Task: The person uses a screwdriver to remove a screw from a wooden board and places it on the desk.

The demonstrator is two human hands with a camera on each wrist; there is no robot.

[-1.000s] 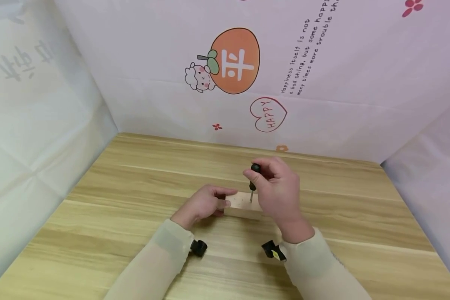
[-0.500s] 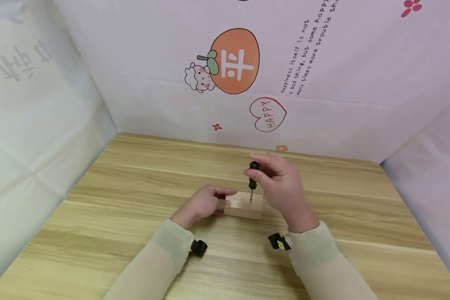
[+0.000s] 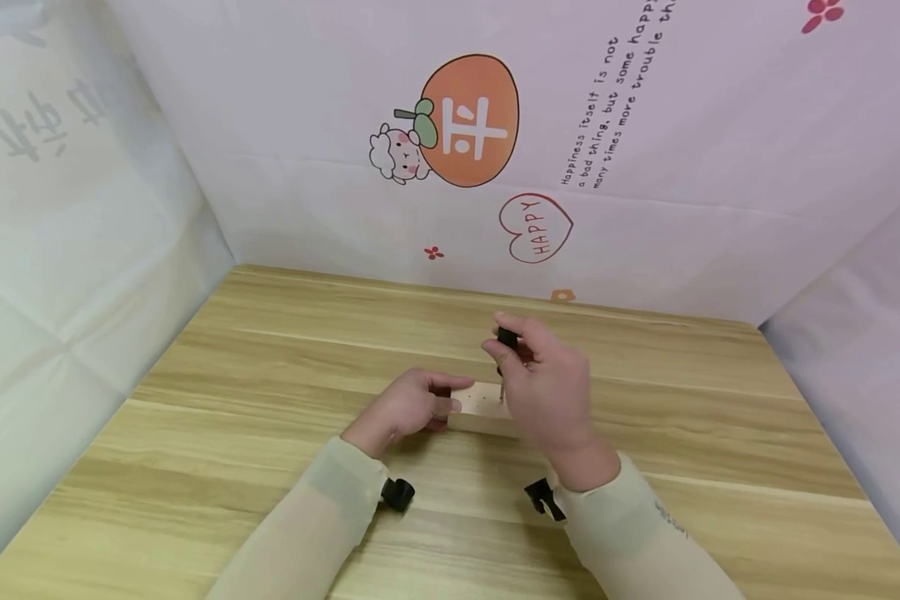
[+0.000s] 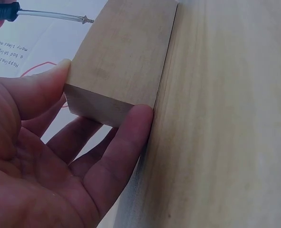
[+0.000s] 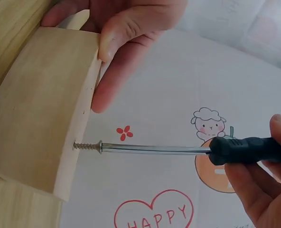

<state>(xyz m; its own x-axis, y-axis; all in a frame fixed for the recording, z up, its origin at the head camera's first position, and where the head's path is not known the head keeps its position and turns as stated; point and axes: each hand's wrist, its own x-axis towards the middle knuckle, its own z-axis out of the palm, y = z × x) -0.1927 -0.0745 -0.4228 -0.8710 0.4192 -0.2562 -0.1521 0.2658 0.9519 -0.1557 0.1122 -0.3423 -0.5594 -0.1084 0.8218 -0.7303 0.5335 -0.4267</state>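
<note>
A pale wooden block (image 3: 483, 423) lies on the table, with several small holes in its top face. My left hand (image 3: 408, 407) grips the block's left end, thumb and fingertips on its edges. Above the block's right part, my right hand (image 3: 551, 387) pinches the dark handle of a screwdriver (image 5: 247, 150). The right wrist view shows the shaft's tip meeting the head of a screw (image 5: 87, 146). That screw's point is in the block's top face while most of its thread stands out. In the head view the right hand covers the block's right end.
The wood-grain table (image 3: 270, 367) spreads around the block. A printed white cloth (image 3: 307, 208) hangs behind it, and plain pale cloth (image 3: 67, 275) closes the left side. Black wrist cameras (image 3: 398, 496) jut inward from both sleeves.
My right hand turned and lifted slightly half a second ago, then came back lower, turned round the screwdriver handle. The screwdriver stays nearly upright over the same spot; left hand and block hold still.
</note>
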